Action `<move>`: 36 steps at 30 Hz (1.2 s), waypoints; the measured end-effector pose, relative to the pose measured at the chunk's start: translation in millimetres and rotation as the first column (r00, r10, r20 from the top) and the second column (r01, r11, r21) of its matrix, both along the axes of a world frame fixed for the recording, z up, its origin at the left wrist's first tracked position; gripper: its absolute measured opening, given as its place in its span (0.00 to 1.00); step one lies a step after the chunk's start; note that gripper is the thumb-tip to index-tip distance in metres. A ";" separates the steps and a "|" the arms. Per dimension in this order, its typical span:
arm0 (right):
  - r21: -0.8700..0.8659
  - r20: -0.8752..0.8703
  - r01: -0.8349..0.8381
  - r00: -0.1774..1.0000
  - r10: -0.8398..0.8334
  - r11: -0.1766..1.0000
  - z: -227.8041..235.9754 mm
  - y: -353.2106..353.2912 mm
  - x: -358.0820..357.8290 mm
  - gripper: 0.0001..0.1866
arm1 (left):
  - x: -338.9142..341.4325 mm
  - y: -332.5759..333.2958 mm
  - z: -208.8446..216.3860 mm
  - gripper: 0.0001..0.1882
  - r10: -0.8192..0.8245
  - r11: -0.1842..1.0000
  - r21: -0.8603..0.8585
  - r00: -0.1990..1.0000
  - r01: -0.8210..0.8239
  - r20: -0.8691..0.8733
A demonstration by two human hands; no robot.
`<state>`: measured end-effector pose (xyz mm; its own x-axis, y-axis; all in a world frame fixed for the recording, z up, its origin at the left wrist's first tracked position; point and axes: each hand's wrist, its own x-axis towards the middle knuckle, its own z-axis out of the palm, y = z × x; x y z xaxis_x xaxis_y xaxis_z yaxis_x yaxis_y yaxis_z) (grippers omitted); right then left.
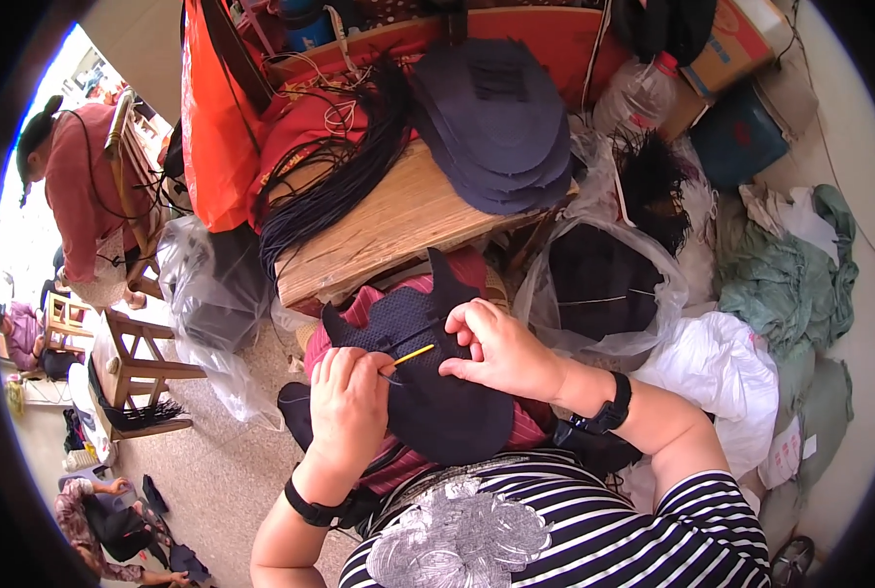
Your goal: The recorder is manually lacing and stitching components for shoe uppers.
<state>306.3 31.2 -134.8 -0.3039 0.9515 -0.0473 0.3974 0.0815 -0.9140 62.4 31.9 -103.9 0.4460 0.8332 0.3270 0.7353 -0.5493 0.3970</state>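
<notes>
Across my lap lies a dark navy fabric piece (447, 416) with a rounded lower end, pointed tabs at the top and a woven-looking middle. My left hand (347, 400) is at its left side, fingertips pinched on a slim yellow needle-like tool (414, 355) that slants up to the right over the woven part. At the right side, my right hand (504, 351) has its thumb and index finger bent toward each other over the fabric. Whatever lies between those fingertips is too small to make out. A thin dark strand runs across the weave between both hands.
Ahead, a wooden bench (359, 245) bears a bundle of black cords (344, 191) and stacked navy pieces (496, 127). Plastic bags (604, 318) with dark material stand right, beside white (717, 367) and green cloth bundles (795, 260). Left are a wooden stool (148, 367) and other people.
</notes>
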 end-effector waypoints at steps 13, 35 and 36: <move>-0.171 -0.354 -0.004 0.933 -0.058 0.985 -17.8 14.5 4.4 0.15 | 26.6 6.5 -10.0 0.11 -0.035 0.999 0.002 0.999 0.035 0.008; -0.462 -0.679 -0.146 0.693 -0.242 0.875 -26.2 -2.8 13.6 0.15 | 34.8 -3.4 -6.2 0.23 0.085 0.995 -0.040 0.995 -0.087 -0.049; -0.420 -0.641 -0.092 0.734 -0.223 0.903 -26.4 -4.1 12.3 0.15 | 34.0 -3.7 -7.4 0.23 0.088 0.995 -0.034 0.995 -0.090 -0.052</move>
